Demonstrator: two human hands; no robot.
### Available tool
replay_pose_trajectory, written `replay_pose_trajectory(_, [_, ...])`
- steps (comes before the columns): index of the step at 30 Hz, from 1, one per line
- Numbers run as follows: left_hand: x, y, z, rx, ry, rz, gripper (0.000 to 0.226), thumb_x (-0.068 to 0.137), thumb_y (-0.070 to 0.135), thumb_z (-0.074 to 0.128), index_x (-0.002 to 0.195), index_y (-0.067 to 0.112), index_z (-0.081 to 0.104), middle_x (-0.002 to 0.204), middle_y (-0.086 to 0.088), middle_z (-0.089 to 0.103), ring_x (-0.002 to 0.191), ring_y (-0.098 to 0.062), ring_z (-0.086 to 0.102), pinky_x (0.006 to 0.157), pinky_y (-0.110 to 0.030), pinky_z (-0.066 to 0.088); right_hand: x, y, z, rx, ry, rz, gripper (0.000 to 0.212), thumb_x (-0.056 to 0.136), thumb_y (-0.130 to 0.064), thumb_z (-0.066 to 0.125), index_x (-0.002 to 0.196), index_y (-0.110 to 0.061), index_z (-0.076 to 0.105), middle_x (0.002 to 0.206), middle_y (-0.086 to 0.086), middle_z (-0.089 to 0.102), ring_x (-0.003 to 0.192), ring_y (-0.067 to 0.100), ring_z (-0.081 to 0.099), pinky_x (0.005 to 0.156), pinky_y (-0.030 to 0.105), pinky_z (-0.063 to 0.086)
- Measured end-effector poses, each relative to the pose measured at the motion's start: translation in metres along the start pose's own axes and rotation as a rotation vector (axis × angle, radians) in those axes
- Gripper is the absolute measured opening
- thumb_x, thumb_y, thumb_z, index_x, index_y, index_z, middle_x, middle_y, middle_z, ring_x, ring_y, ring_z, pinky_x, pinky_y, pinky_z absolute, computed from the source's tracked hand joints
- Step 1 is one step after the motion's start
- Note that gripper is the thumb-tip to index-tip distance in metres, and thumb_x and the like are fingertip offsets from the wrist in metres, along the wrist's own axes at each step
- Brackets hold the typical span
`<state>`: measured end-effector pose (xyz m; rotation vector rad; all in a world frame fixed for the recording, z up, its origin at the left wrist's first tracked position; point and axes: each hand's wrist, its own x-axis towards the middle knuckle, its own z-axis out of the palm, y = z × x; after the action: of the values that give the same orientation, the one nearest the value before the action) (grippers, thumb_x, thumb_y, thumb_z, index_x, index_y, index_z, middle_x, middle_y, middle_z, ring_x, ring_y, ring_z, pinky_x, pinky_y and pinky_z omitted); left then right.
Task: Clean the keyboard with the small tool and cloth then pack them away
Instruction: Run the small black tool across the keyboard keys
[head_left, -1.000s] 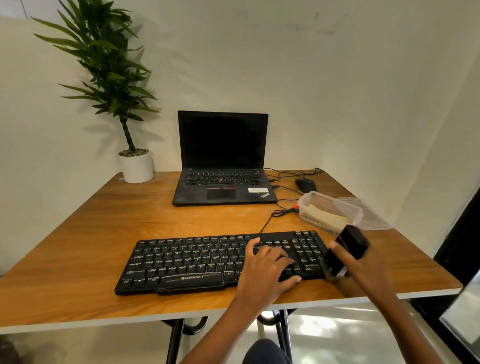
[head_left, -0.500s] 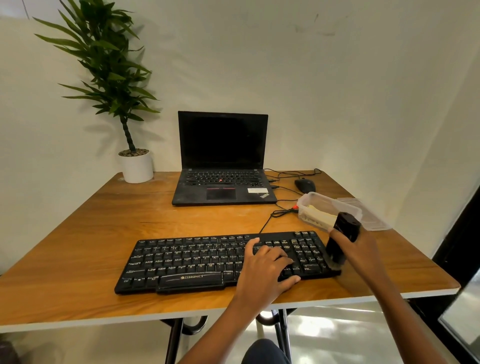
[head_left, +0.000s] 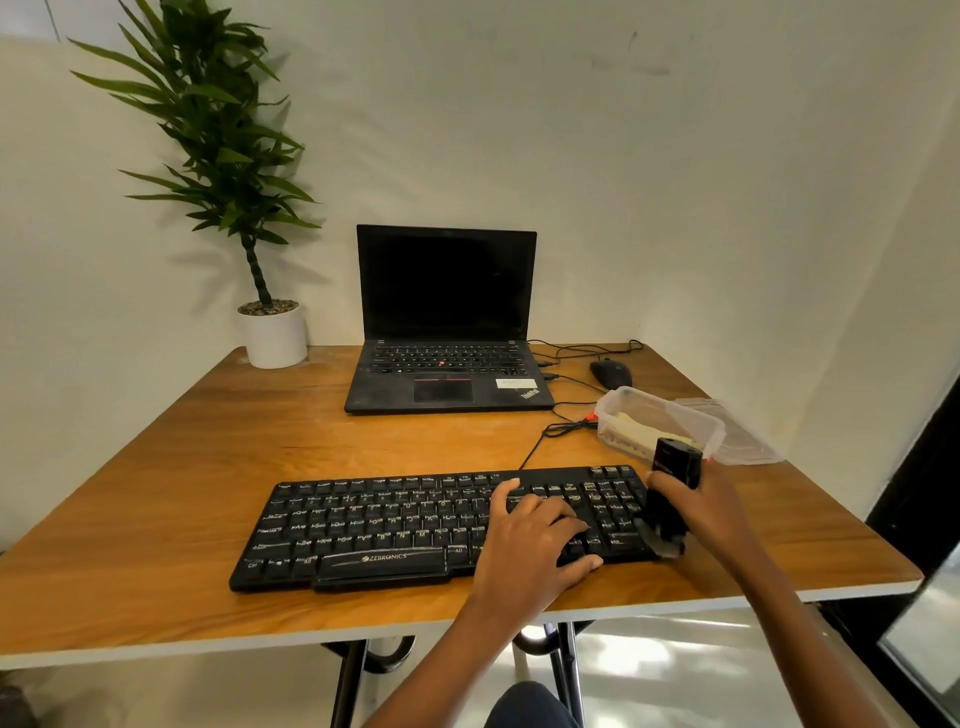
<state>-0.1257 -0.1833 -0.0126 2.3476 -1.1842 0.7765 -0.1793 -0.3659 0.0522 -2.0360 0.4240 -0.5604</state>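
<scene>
A black keyboard (head_left: 374, 525) lies across the front of the wooden table (head_left: 208, 467). My left hand (head_left: 530, 540) rests flat on its right half, fingers spread over the keys. My right hand (head_left: 711, 514) grips a small black cleaning tool (head_left: 672, 493), held nearly upright with its clear lower end touching the keyboard's right edge. Behind that hand stands an open clear plastic box (head_left: 660, 421) holding a pale yellow cloth (head_left: 639, 431). The box's lid (head_left: 737, 436) lies beside it on the right.
An open black laptop (head_left: 447, 332) stands at the back middle, with a black mouse (head_left: 610, 373) and cables (head_left: 566, 426) to its right. A potted plant (head_left: 272, 332) sits at the back left corner. The table's right edge is close to my right arm.
My right hand has carried the tool up and left, from off the keyboard's right end onto its right edge, turning it more upright. My left hand has stayed put.
</scene>
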Motion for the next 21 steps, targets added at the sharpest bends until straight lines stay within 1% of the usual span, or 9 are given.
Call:
replay_pose_trajectory(2, [0.000, 0.000, 0.000, -0.004, 0.002, 0.000, 0.044, 0.082, 0.066, 0.037, 0.094, 0.039, 0.070, 0.094, 0.022, 0.064, 0.089, 0.001, 0.060, 0.104, -0.038, 0.022, 0.003, -0.003, -0.004, -0.065, -0.013, 0.011, 0.016, 0.088, -0.016, 0.059, 0.102, -0.013, 0.053, 0.087, 0.003, 0.059, 0.085, 0.020, 0.057, 0.069, 0.028, 0.046])
replay_pose_trajectory(6, [0.000, 0.000, -0.001, -0.002, -0.001, 0.002, 0.044, 0.082, 0.065, 0.037, 0.093, 0.039, 0.070, 0.094, 0.022, 0.064, 0.089, 0.001, 0.060, 0.104, -0.039, 0.023, -0.001, -0.006, 0.002, 0.012, 0.054, -0.048, 0.030, 0.089, -0.015, 0.059, 0.117, -0.012, 0.052, 0.095, 0.002, 0.057, 0.089, 0.016, 0.055, 0.066, 0.021, 0.044])
replay_pose_trajectory(8, [0.000, 0.000, -0.001, 0.003, -0.002, 0.002, 0.044, 0.082, 0.066, 0.036, 0.093, 0.039, 0.070, 0.093, 0.022, 0.064, 0.089, 0.001, 0.061, 0.103, -0.039, 0.023, -0.003, -0.003, 0.005, -0.047, 0.071, -0.048, 0.031, 0.088, -0.017, 0.060, 0.117, -0.009, 0.053, 0.094, 0.003, 0.059, 0.088, 0.018, 0.057, 0.065, 0.021, 0.045])
replay_pose_trajectory(11, [0.001, 0.001, -0.002, -0.001, -0.001, 0.001, 0.045, 0.082, 0.066, 0.036, 0.093, 0.039, 0.070, 0.093, 0.022, 0.064, 0.089, 0.001, 0.061, 0.104, -0.038, 0.022, -0.003, 0.000, 0.003, -0.160, 0.166, -0.115, 0.035, 0.087, -0.020, 0.061, 0.119, -0.008, 0.053, 0.091, 0.005, 0.061, 0.082, 0.018, 0.059, 0.061, 0.021, 0.046])
replay_pose_trajectory(14, [0.000, 0.001, -0.001, 0.004, -0.002, 0.002, 0.045, 0.082, 0.066, 0.035, 0.093, 0.039, 0.070, 0.093, 0.022, 0.064, 0.089, 0.001, 0.061, 0.104, -0.038, 0.021, -0.003, -0.001, 0.004, -0.076, 0.122, -0.118, 0.035, 0.088, -0.017, 0.060, 0.121, -0.007, 0.053, 0.094, 0.003, 0.059, 0.087, 0.016, 0.057, 0.062, 0.017, 0.045])
replay_pose_trajectory(16, [0.000, 0.000, -0.002, 0.007, -0.003, 0.001, 0.045, 0.082, 0.066, 0.035, 0.093, 0.039, 0.070, 0.093, 0.022, 0.064, 0.089, 0.001, 0.060, 0.104, -0.038, 0.021, -0.002, 0.000, 0.006, -0.105, 0.092, -0.099, 0.037, 0.088, -0.019, 0.061, 0.121, -0.008, 0.053, 0.096, 0.004, 0.059, 0.093, 0.020, 0.059, 0.068, 0.024, 0.049])
replay_pose_trajectory(18, [0.001, 0.000, -0.002, 0.005, -0.006, -0.001, 0.045, 0.082, 0.066, 0.035, 0.092, 0.039, 0.070, 0.093, 0.022, 0.064, 0.089, 0.001, 0.060, 0.104, -0.038, 0.021, -0.001, 0.002, 0.005, -0.131, 0.142, -0.107, 0.036, 0.087, -0.020, 0.061, 0.120, -0.008, 0.052, 0.094, 0.004, 0.060, 0.090, 0.022, 0.060, 0.070, 0.029, 0.052])
replay_pose_trajectory(19, [0.001, 0.000, -0.002, 0.004, -0.005, -0.002, 0.045, 0.082, 0.066, 0.035, 0.092, 0.039, 0.070, 0.093, 0.022, 0.064, 0.088, 0.002, 0.060, 0.104, -0.038, 0.022, -0.001, 0.002, 0.004, -0.112, 0.170, -0.122, 0.034, 0.088, -0.019, 0.061, 0.119, -0.008, 0.053, 0.093, 0.005, 0.060, 0.087, 0.020, 0.060, 0.070, 0.029, 0.051])
replay_pose_trajectory(21, [0.001, -0.001, -0.001, 0.002, -0.004, -0.003, 0.044, 0.082, 0.066, 0.036, 0.093, 0.039, 0.070, 0.093, 0.022, 0.064, 0.088, 0.002, 0.060, 0.104, -0.038, 0.022, -0.003, 0.003, 0.005, -0.032, 0.173, -0.134, 0.030, 0.088, -0.017, 0.060, 0.116, -0.008, 0.055, 0.094, 0.007, 0.061, 0.086, 0.018, 0.058, 0.066, 0.022, 0.048])
